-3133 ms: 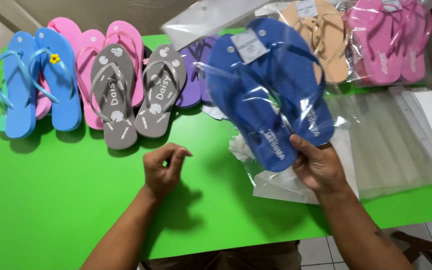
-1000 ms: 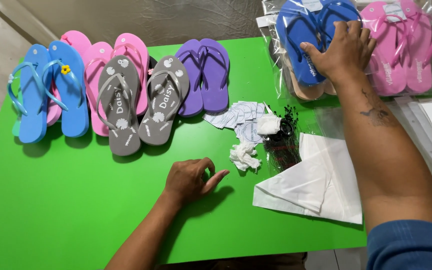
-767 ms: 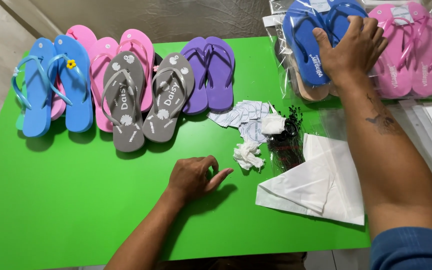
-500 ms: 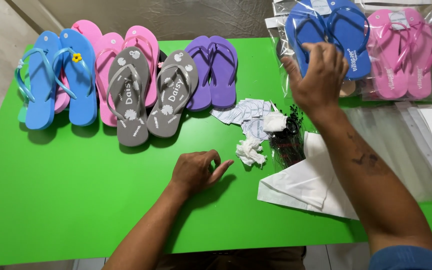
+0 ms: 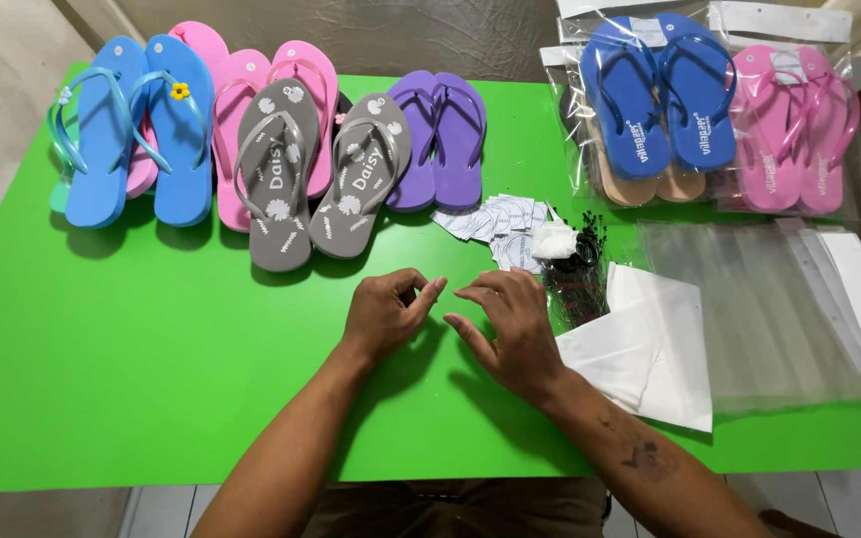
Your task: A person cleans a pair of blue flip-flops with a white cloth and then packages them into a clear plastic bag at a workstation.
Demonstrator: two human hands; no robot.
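- Head view, change since the earlier frames: the right hand [image 5: 512, 324] has come back from the bagged blue flip-flops [image 5: 658, 100] at the far right of the green table [image 5: 132, 379]; that bag now lies flat among the other packs, and both hands sit together at the table's middle.
- Left hand [image 5: 383, 317]: resting on the table, fingers loosely curled, index fingertip pointing right toward the other hand; grasping nothing that can be made out.
- Right hand: palm down, fingers spread and bent, tips at the near edge of the small white paper tags [image 5: 498, 221]; whether a tag is pinched cannot be told.
- Tags: a loose scatter just beyond the hands, long axis running left to right.
- Hard to make out: a dark bundle of thin black ties [image 5: 578, 279] just right of the right hand, with a white wad [image 5: 554, 239] above it.
- Surroundings: white flat bags [image 5: 650, 349] and clear sleeves [image 5: 749, 299] to the right; pink bagged flip-flops [image 5: 794, 125] beside the blue, cut off at the frame edge.
- Far row, toes pointing away: light blue pair [image 5: 137, 125], pink pair [image 5: 296, 85], grey flowered pair [image 5: 316, 179], purple pair [image 5: 440, 134].
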